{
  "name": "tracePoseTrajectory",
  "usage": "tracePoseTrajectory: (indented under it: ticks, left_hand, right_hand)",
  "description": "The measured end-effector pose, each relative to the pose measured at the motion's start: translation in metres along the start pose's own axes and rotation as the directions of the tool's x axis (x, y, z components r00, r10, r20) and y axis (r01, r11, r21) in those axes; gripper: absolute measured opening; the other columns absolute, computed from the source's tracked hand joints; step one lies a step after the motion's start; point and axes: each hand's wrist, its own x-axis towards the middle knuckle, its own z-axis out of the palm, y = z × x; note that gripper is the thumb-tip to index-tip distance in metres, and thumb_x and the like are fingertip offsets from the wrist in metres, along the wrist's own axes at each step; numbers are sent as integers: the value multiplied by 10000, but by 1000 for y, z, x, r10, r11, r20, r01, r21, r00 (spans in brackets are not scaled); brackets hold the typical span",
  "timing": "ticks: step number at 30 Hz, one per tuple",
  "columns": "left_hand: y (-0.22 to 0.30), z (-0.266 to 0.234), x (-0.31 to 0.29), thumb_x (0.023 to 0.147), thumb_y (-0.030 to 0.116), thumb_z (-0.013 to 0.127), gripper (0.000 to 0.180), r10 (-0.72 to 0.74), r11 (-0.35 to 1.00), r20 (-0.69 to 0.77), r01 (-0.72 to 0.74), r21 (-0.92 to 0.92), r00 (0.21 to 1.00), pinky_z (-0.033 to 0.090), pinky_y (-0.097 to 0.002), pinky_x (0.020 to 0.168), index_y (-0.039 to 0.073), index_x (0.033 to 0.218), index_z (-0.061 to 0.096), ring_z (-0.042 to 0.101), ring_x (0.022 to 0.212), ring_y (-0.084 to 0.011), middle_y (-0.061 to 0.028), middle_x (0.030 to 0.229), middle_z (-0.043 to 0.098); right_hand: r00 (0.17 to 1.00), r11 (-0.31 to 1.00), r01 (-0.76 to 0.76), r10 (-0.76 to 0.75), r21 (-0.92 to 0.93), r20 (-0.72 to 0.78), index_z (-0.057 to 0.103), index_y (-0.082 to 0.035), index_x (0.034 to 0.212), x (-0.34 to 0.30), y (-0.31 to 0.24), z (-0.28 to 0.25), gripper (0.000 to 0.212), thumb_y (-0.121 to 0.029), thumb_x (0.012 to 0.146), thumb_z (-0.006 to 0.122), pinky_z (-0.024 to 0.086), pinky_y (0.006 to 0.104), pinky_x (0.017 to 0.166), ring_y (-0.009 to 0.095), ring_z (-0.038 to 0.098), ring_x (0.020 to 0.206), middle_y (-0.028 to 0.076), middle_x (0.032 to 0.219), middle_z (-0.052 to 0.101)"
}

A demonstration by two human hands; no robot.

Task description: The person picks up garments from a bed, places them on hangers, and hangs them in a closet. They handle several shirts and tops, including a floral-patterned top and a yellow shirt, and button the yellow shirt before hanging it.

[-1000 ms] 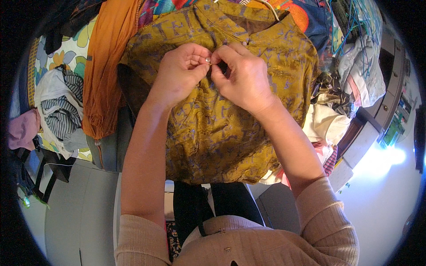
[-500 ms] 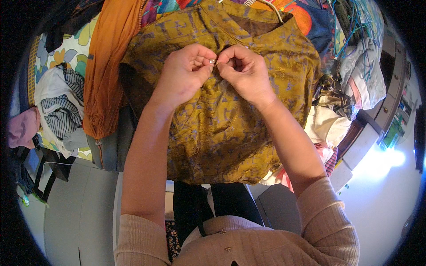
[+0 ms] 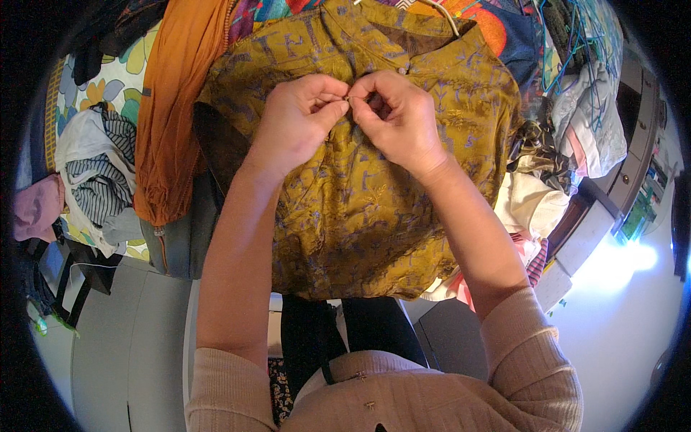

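A mustard-gold shirt (image 3: 353,223) with a purplish-blue pattern lies spread out, its collar away from me. A pale hanger (image 3: 450,21) shows at the neck opening. Over the front placket, my left hand (image 3: 299,122) is closed in a pinch, thumb against forefinger, on a small shirt button that its fingertips mostly cover. My right hand (image 3: 402,122) pinches the shirt's front edge close beside it. The fingertips of both hands meet, so whether the button sits in a buttonhole cannot be seen. Another small button (image 3: 404,70) shows near the collar.
An orange garment (image 3: 173,137) with a zip hangs over the near edge at left, by a striped cloth (image 3: 104,169) and a pink cloth (image 3: 37,209). At right lie a cream cloth (image 3: 533,205), grey-white clothes (image 3: 594,122) and blue wire hangers (image 3: 568,43).
My right hand has shifted slightly left, closing the gap between the fingertips. The button, plainly visible at my left fingertips before, is now mostly covered. The shirt has barely moved.
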Motion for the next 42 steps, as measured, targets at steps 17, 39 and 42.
tracePoseTrajectory:
  ticks: [17, 39, 42]
  left_hand:
    - [-14, 7, 1, 819, 7, 610, 119, 96, 994, -119, -90, 55, 988, 481, -245, 633, -20, 928, 646, 617, 705, -98, -81, 786, 679]
    - [-7, 0, 2, 872, -1, 586, 137, 9, 996, -56, -3, 91, 998, 484, -226, 774, -22, 1002, 625, 619, 864, -97, -57, 931, 674]
    - [-4, 0, 1, 873, -4, 580, 132, 10, 993, -62, -3, 119, 998, 484, -228, 771, -22, 996, 625, 619, 857, -97, -56, 926, 673]
  right_hand:
    - [998, 995, 53, -55, -85, -24, 582, -29, 759, 0, -3, 3, 72, -12, 737, 648, 489, 354, 598, 315, 605, 682, 133, 733, 595]
    - [990, 963, 70, -99, -261, -101, 639, -31, 781, -8, 1, 11, 75, -82, 742, 679, 507, 389, 609, 333, 615, 691, 141, 772, 615]
    - [990, 967, 61, -91, -247, -111, 635, -23, 773, -8, 1, 12, 67, -73, 746, 672, 506, 395, 614, 341, 612, 697, 153, 768, 611]
